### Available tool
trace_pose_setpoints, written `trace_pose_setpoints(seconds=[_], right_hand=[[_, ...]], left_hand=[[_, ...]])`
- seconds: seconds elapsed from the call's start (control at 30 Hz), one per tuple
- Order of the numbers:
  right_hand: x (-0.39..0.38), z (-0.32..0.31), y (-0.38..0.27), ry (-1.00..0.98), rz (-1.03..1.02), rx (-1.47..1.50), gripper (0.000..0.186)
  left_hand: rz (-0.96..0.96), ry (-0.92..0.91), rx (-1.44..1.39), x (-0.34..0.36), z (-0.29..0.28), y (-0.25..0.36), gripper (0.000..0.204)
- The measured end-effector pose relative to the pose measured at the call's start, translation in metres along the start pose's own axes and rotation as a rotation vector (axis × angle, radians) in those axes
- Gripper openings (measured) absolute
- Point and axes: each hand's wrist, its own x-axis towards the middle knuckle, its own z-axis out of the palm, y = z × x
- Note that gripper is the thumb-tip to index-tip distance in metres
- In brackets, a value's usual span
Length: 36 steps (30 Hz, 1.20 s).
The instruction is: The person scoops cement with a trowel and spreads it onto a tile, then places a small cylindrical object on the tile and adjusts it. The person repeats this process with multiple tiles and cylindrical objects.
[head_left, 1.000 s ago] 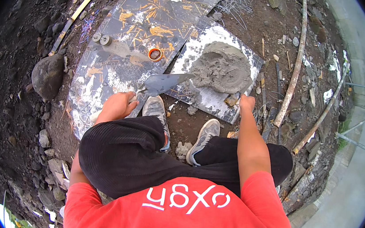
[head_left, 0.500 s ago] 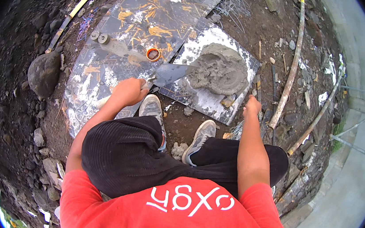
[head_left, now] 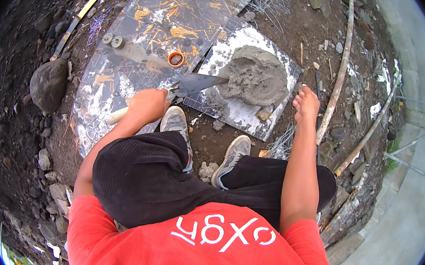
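Observation:
My left hand point(head_left: 149, 104) grips a trowel by its wooden handle point(head_left: 119, 115), its grey blade point(head_left: 199, 83) reaching to a mound of wet mortar point(head_left: 253, 76). The mortar lies on a dark board point(head_left: 238, 37) smeared with white. My right hand point(head_left: 306, 105) is beside the board's right edge, fingers loosely curled and apart, with nothing visible in it. A small brownish-yellow piece point(head_left: 263, 114) sits at the mortar's lower edge. An orange-rimmed round container point(head_left: 176, 59) and two small grey cylinders point(head_left: 118, 42) stand on the larger dark sheet point(head_left: 152, 17) at left.
Long poles point(head_left: 342, 68) and loose wire point(head_left: 272, 4) lie on the rubble-strewn ground at right and back. A big rock point(head_left: 47, 84) and a wood strip point(head_left: 93, 9) are at left; pale pavement point(head_left: 410, 225) runs along the right. My shoes point(head_left: 233, 155) are just below the board.
My right hand has moved up and outward, away from the board's near right edge. My left hand with the trowel has shifted slightly up.

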Motion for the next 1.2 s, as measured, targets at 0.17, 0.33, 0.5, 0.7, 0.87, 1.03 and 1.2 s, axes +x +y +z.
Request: trace_pose_setpoints(seconds=[0.17,0.33,0.5,0.7,0.87,1.03,1.2], right_hand=[[-0.035,0.005,-0.022,-0.113,-0.063,0.02,0.048],[-0.082,0.014,-0.026,-0.254,-0.065,0.046,0.039],[-0.108,0.011,-0.016,-0.336,-0.043,-0.012,0.039],[-0.106,0.023,-0.005,-0.387,-0.033,-0.075,0.044],[-0.104,0.036,0.002,-0.397,-0.006,-0.082,0.043],[-0.103,0.043,0.013,-0.429,0.006,-0.123,0.04],[-0.105,0.048,0.022,-0.443,0.04,-0.183,0.038]], left_hand=[[-0.093,0.023,0.007,-0.011,-0.02,-0.01,0.035],[-0.071,-0.042,0.01,0.006,-0.024,-0.019,0.039],[0.049,-0.111,-0.103,0.033,-0.009,-0.027,0.043],[0.01,-0.313,-0.464,0.05,0.008,-0.034,0.042],[-0.039,-0.399,-0.648,0.044,0.018,-0.035,0.038],[-0.017,-0.396,-0.731,0.039,0.032,-0.039,0.04],[-0.057,-0.38,-0.815,0.021,0.046,-0.052,0.04]])
